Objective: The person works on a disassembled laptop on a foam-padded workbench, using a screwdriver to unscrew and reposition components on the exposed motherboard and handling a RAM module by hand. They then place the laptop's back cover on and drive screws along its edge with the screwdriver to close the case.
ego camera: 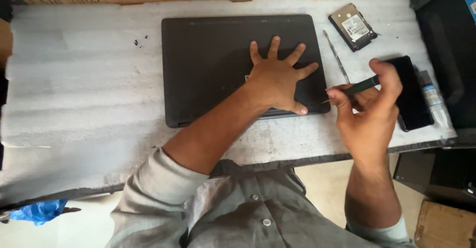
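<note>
A closed black laptop (213,59) lies on a white foam-covered table (74,89). My left hand (277,79) is spread flat on the laptop's right side, fingers apart, thumb at the near right corner. My right hand (369,106) hovers just right of the laptop and grips a dark green-handled screwdriver (359,86). Its thin metal tip points left, close to the laptop's right edge by my left thumb.
A bare hard drive (353,27) rests at the back right. Beside it lies a thin metal pry tool (336,55). A black phone (411,94) and a small tube (435,101) sit by the right edge. Several tiny screws (140,40) lie left of the laptop.
</note>
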Demonstrator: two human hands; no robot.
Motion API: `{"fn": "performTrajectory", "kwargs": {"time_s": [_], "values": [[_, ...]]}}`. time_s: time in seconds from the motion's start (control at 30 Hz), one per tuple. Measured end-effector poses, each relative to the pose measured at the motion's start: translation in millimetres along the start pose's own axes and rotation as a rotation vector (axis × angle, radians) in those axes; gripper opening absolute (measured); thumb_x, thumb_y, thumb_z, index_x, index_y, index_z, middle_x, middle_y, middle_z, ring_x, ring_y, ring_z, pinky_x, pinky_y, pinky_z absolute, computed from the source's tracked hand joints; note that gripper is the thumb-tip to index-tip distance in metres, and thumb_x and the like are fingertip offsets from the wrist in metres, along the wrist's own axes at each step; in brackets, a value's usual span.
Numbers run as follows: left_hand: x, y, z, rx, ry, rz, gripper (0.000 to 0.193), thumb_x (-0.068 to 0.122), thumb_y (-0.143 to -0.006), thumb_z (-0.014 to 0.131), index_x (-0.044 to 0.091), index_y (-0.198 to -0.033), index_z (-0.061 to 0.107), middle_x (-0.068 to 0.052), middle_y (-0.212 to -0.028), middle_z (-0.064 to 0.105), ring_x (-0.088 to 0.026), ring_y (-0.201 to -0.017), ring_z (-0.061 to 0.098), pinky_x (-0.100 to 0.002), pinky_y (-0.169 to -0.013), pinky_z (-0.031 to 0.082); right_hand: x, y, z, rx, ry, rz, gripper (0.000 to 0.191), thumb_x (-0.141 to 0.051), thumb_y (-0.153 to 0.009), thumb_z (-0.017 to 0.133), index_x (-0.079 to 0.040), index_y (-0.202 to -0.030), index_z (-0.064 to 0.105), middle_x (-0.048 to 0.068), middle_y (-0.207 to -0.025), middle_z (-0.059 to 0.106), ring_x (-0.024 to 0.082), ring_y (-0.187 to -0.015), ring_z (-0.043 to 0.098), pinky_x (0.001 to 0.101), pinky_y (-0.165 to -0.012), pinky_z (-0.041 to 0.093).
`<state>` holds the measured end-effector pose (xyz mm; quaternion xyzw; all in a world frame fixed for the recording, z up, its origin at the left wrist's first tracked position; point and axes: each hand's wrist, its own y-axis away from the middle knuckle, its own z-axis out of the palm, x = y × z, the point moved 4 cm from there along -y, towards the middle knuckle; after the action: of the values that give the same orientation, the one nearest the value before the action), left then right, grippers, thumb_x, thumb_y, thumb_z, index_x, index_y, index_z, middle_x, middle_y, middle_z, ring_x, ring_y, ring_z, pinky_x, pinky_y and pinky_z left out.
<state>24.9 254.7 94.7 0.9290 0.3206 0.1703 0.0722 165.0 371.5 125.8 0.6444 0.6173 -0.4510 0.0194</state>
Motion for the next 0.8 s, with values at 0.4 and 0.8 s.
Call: {"fn": "performTrajectory", "kwargs": {"time_s": [0.4, 0.8], "values": [[-1.1, 6.2, -0.6, 0.008, -0.011, -0.013, 0.106, 0.072, -0.065, 0.081, 0.042, -0.155, 0.033, -0.003, -0.170, 0.011, -0.051, -0.153, 0.003, -0.080, -0.112, 0.005, -2.9, 0.5, -0.8, -0.108, -0.025, -0.077, 0.060, 0.011, -0.108, 0.066, -0.004, -0.146, 0.023, 0.019, -0.106, 0.077, 0.024, -0.101, 0.079, 0.0289, -0.089, 0.061], [-60.3, 107.4, 1.1, 0.114, 0.001, -0.016, 0.081, 0.056, -0.086, 0.070, 0.018, -0.151, 0.042, -0.023, -0.157, 0.034, -0.041, -0.145, 0.036, -0.053, -0.114, 0.035, 24.0, 12.1, -0.9, -0.019, -0.133, -0.009, 0.071, 0.011, -0.117, 0.069, -0.008, -0.156, 0.013, 0.020, -0.103, 0.074, 0.024, -0.091, 0.077, 0.0288, -0.088, 0.060]]}}
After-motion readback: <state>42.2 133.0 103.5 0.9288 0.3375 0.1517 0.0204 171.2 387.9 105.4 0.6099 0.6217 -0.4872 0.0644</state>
